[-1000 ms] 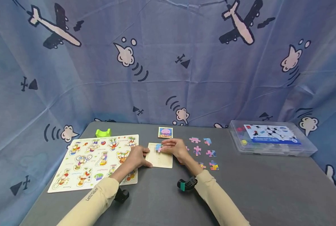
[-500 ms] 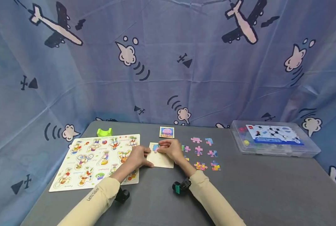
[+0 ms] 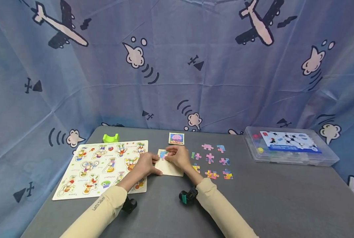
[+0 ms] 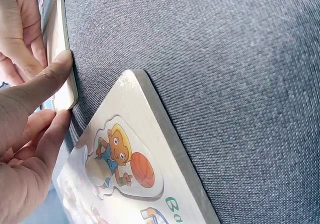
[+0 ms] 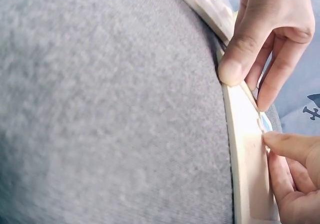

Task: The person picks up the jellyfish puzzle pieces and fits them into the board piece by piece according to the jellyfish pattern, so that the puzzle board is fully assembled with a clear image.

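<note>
My left hand (image 3: 145,165) grips the left side of a small square wooden puzzle board (image 3: 171,169), its thumb at the near edge in the left wrist view. With thumb and fingertips, my right hand (image 3: 179,157) pinches a blue-and-pink jigsaw piece (image 3: 162,155) at the board's upper left corner. In the right wrist view only a sliver of the piece (image 5: 265,120) shows past the thumb. Whether it lies fully flat in the frame I cannot tell. Right of the board, several loose jigsaw pieces (image 3: 209,158) lie spread in rough rows on the grey table.
A large knobbed picture board (image 3: 101,170) lies at the left, close to my left hand. Behind it stands a bright green plastic piece (image 3: 110,138). A small picture card (image 3: 176,138) with a pink figure sits beyond the puzzle board. A clear plastic case (image 3: 293,157) rests at the back right.
My right hand has moved slightly left with the jigsaw piece, bringing it to the board's upper left corner. The left hand keeps its grip on the board.
</note>
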Demonstrator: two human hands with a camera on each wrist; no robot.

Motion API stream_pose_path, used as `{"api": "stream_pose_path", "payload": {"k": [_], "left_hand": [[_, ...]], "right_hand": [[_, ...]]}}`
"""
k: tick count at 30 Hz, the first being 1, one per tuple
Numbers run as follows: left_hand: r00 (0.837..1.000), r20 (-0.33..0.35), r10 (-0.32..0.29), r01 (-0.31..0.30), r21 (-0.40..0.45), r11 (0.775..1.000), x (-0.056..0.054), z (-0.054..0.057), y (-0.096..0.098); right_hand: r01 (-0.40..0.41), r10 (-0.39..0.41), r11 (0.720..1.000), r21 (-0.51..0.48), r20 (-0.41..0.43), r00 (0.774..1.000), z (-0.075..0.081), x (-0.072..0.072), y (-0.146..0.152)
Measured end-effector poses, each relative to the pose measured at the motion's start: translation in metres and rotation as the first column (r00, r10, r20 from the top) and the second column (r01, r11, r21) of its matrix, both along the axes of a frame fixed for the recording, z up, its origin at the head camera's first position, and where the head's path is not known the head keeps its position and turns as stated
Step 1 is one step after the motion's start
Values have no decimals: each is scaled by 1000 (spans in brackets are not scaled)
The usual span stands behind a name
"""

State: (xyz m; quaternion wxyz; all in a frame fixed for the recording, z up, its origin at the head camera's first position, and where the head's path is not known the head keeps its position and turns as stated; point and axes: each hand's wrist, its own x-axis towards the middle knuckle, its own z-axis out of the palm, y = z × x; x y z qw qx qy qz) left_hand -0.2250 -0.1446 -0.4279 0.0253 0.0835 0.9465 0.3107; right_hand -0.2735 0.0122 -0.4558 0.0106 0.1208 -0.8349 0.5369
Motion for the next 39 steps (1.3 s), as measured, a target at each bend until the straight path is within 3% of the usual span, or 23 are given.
{"api": "stream_pose_path", "payload": {"k": [5, 12, 24, 28, 34, 39], "left_hand": [[1000, 3, 8, -8, 14, 1000, 0, 0, 0], [1000, -26, -14, 15, 9, 1000, -1, -1, 0], [1000, -24, -15, 15, 10, 1000, -1, -1, -1], [1000, -5, 0, 0, -8, 1000, -2, -1, 1], [1000, 14, 17, -17, -21, 1000, -4, 0, 2], [999, 20, 28, -27, -44, 999, -4, 0, 3]], "right_hand": [[37, -37, 999, -3, -3, 999, 0, 2, -3], [78, -81, 996, -32, -99, 992, 0, 3, -7], [84, -86, 996, -35, -73, 994, 0, 5, -9], [77, -78, 994, -78, -8, 997, 4, 5, -6], [65, -28, 973, -223, 168, 985, 13, 1, 11], [37, 23, 963, -266, 218, 976, 20, -5, 37]]}}
